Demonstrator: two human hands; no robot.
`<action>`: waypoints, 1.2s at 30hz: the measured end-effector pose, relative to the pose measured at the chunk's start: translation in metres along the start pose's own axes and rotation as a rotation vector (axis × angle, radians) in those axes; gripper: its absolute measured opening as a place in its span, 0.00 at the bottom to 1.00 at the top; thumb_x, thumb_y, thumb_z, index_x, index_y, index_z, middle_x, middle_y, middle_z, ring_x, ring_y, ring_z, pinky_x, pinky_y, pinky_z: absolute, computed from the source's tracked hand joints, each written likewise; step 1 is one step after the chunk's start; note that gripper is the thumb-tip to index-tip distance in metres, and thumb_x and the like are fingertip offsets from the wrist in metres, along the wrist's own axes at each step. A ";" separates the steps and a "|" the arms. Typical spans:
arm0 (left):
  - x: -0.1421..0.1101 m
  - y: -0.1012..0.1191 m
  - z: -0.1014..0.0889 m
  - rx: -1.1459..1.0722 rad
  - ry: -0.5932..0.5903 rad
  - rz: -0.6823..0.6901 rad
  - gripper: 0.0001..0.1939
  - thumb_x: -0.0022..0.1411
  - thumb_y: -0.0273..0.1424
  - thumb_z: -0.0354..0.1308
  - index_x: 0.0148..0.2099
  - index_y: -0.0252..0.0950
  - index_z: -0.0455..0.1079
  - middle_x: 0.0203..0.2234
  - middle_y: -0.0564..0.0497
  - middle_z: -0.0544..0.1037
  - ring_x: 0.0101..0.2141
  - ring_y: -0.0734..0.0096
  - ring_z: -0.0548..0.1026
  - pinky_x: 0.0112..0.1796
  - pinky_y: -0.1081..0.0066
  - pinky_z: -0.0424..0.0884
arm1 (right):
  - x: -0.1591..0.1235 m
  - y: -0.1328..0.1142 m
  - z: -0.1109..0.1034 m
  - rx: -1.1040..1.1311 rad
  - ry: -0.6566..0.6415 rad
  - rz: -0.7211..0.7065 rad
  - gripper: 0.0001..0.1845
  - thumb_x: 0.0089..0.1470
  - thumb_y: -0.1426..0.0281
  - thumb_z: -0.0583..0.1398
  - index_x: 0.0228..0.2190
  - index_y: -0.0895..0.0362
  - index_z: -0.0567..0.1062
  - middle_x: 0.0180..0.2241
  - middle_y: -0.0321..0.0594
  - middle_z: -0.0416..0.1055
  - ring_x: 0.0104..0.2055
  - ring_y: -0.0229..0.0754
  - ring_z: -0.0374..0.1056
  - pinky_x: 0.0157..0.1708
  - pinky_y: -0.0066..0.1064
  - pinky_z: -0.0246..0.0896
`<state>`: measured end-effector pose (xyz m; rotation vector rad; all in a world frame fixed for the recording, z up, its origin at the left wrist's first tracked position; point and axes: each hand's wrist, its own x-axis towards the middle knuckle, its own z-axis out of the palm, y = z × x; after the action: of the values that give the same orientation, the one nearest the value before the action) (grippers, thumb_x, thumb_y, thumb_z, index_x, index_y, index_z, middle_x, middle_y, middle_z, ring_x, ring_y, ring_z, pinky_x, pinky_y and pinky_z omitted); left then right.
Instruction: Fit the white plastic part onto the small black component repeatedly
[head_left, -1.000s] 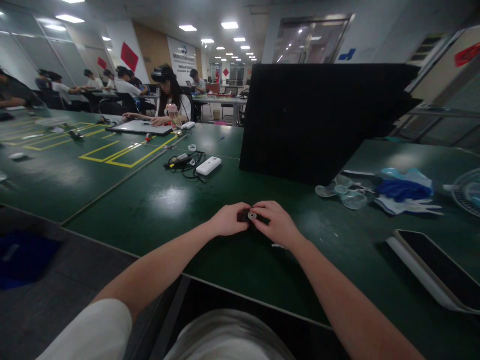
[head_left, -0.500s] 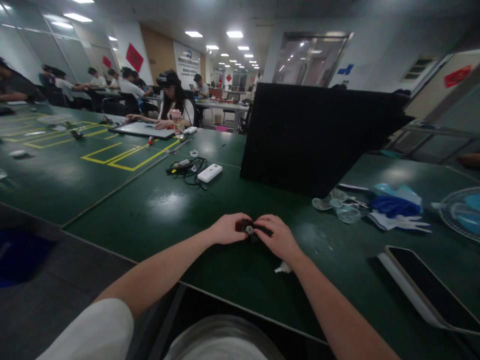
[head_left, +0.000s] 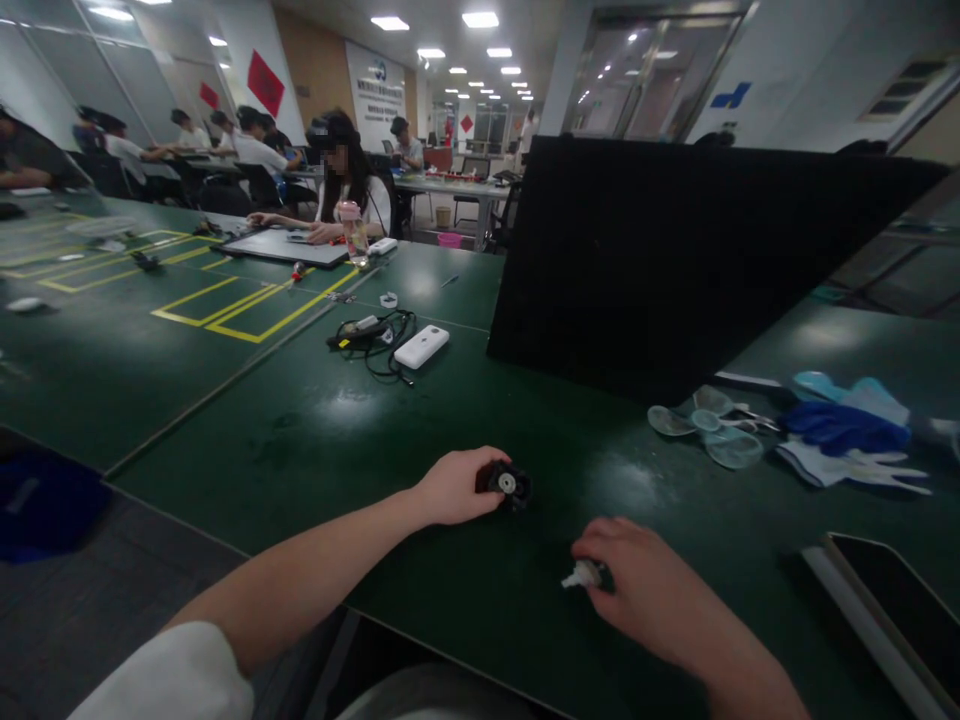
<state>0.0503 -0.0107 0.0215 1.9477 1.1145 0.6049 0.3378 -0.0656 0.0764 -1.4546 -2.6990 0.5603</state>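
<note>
My left hand is closed around a small black part with a pale round metal disc on its face. Thumb and fingers grip it from its left side, just above the green table. Closer to me and to the right, my right hand curls its thumb and fingers about a small white piece with a narrow pointed tip. The tip points left, and the piece's far end is hidden by the fingers. Whether it still touches the table is unclear.
Beyond my hands stands a large black panel. A white power bank and coiled black cable lie left. Clear plastic discs, blue-and-white gloves and a phone-like device lie right. A person sits across the table.
My right hand has left the black part and moved down and right to the small white piece, now between its fingers. My left hand keeps holding the black part. The view has shifted slightly.
</note>
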 end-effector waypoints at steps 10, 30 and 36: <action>0.009 0.001 0.009 0.186 0.079 0.007 0.24 0.60 0.34 0.61 0.58 0.45 0.65 0.49 0.53 0.78 0.46 0.63 0.77 0.48 0.60 0.72 | 0.041 0.014 0.026 0.312 0.417 0.067 0.09 0.59 0.67 0.59 0.41 0.53 0.76 0.34 0.40 0.73 0.33 0.41 0.70 0.32 0.33 0.67; 0.009 0.001 0.007 0.251 0.077 0.063 0.22 0.57 0.33 0.63 0.54 0.41 0.69 0.48 0.49 0.77 0.46 0.60 0.77 0.48 0.60 0.73 | 0.068 -0.007 0.055 0.306 0.590 -0.046 0.15 0.61 0.62 0.59 0.46 0.53 0.81 0.39 0.46 0.76 0.37 0.46 0.71 0.34 0.37 0.70; 0.008 0.005 0.011 0.301 0.109 0.036 0.21 0.57 0.36 0.61 0.53 0.41 0.69 0.41 0.51 0.79 0.39 0.64 0.78 0.39 0.66 0.73 | 0.069 -0.004 0.054 0.262 0.549 -0.050 0.15 0.60 0.62 0.59 0.44 0.54 0.81 0.38 0.44 0.76 0.33 0.42 0.70 0.31 0.34 0.67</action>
<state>0.0645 -0.0097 0.0199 2.2167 1.3021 0.5955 0.2853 -0.0279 0.0171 -1.2429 -2.1419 0.4139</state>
